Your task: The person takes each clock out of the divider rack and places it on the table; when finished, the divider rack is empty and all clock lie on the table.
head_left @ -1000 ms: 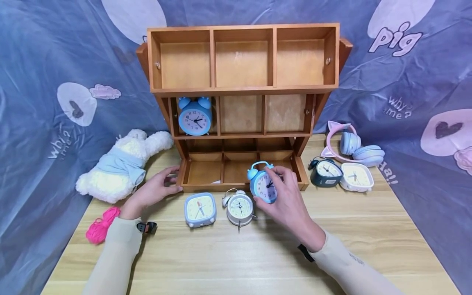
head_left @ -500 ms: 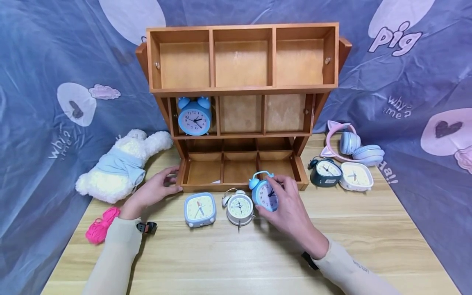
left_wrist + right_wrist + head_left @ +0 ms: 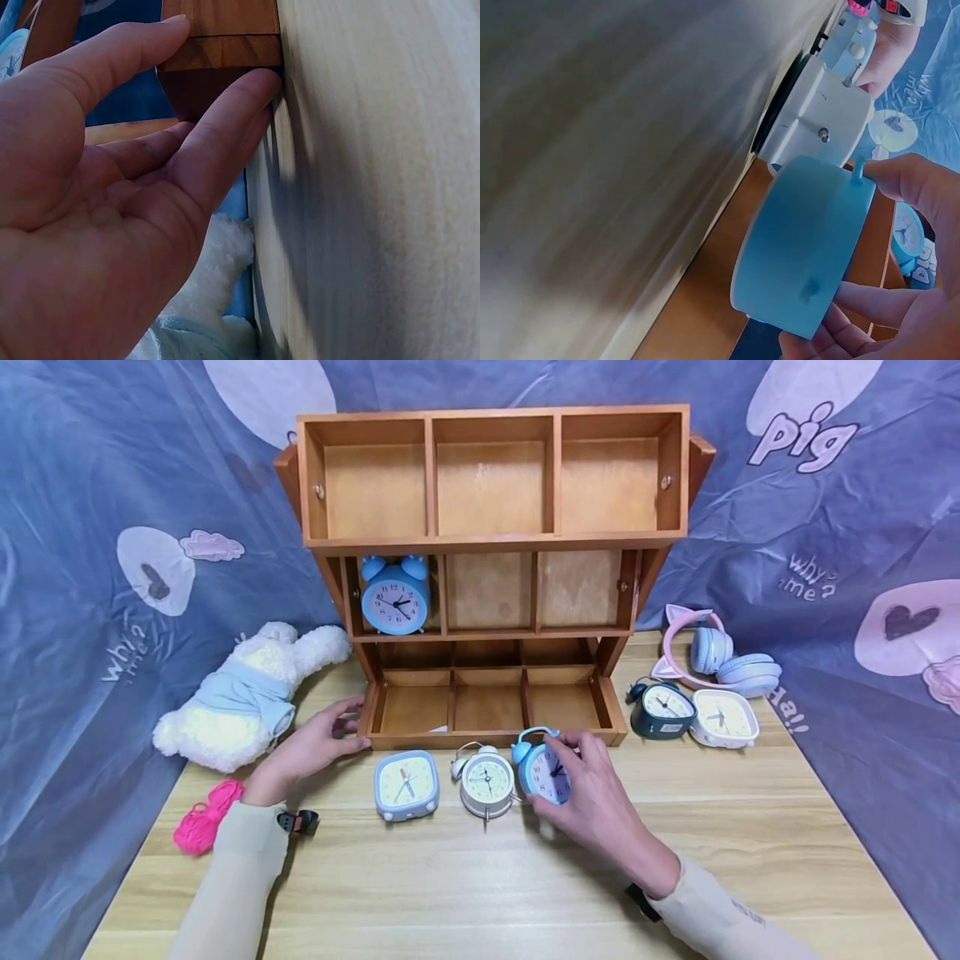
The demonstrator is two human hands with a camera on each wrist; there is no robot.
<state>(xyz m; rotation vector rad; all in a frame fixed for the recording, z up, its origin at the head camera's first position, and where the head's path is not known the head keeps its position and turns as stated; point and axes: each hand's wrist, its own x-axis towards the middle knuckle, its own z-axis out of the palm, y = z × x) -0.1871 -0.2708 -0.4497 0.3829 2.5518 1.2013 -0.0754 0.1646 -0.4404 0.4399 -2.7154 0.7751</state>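
My right hand [image 3: 600, 797] holds a light blue twin-bell alarm clock [image 3: 543, 774] by its sides, slightly tilted, just right of a white twin-bell alarm clock [image 3: 487, 783]. The blue casing [image 3: 802, 244] shows between thumb and fingers in the right wrist view; part of the dial is hidden in the head view. My left hand [image 3: 311, 752] rests at the lower left corner of a wooden shelf [image 3: 495, 542], its fingers fairly straight against the wood [image 3: 225, 51]. A blue-rimmed square clock [image 3: 407, 785] stands left of the white one.
Another blue twin-bell clock [image 3: 395, 600] sits in the middle tier's left compartment. At right are a dark green clock [image 3: 663, 710], a white square clock [image 3: 724, 718] and cat-ear headphones [image 3: 712, 652]. A white plush toy [image 3: 240, 693] and pink yarn [image 3: 207, 817] lie at left.
My right hand has brought the blue twin-bell clock forward from the shelf's lower front, down and slightly right, beside the white clock. My left hand stays at the shelf corner.
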